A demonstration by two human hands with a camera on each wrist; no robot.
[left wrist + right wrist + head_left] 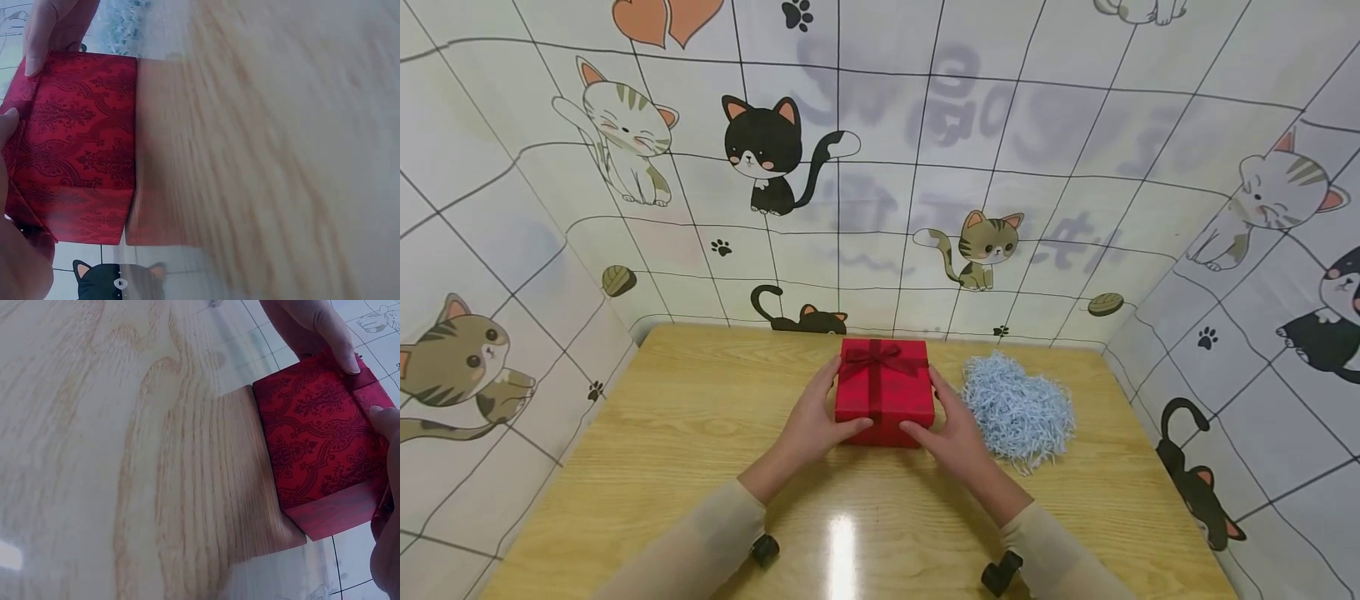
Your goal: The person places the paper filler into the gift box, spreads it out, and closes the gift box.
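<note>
A red gift box [891, 392] with a dark patterned surface stands on the table, its lid on. Dark red ribbon [875, 392] crosses the lid and ends in a bow near the far edge. My left hand [812, 423] grips the box's left side, thumb at the lid's front edge. From the other side my right hand [957, 427] holds it the same way. In the left wrist view, both thumbs lie against the lid rim above the patterned box wall [81, 137]. The right wrist view shows the box's lower edge [270, 447] at the tabletop.
A heap of pale blue shredded paper [1018, 410] lies on the wooden table [700, 417], right of the box and close to my right hand. Cloth walls [880, 192] printed with cats and grid lines enclose the table at the back and both sides.
</note>
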